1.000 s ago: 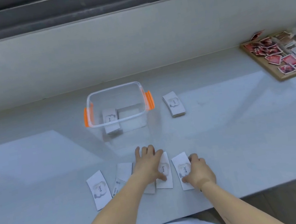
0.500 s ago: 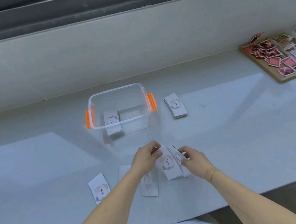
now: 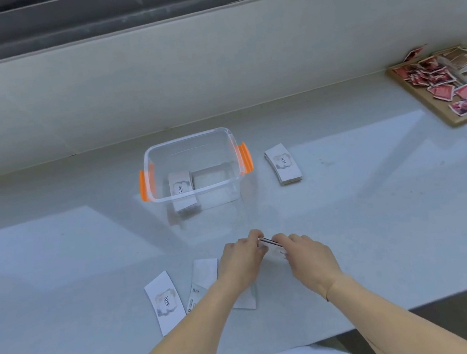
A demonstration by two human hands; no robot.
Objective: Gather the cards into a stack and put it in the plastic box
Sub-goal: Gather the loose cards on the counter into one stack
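Observation:
A clear plastic box (image 3: 198,194) with orange handles stands mid-table, with a card stack (image 3: 181,186) lying inside it. Another stack of white cards (image 3: 282,164) rests to the right of the box. My left hand (image 3: 243,261) and my right hand (image 3: 309,253) meet in front of the box and pinch a few cards (image 3: 269,242) between them, held on edge above the table. Loose cards remain on the table near me: one printed "love" (image 3: 165,302), one plain (image 3: 202,283), and one (image 3: 246,300) partly hidden under my left forearm.
A wooden tray (image 3: 454,121) with several red and brown packets sits at the far right. A low wall and a window frame run along the back of the table. The table's front edge is close to my body.
My hands lifted two cards off the table, brought them together and turned them up on edge. The camera view shifted slightly.

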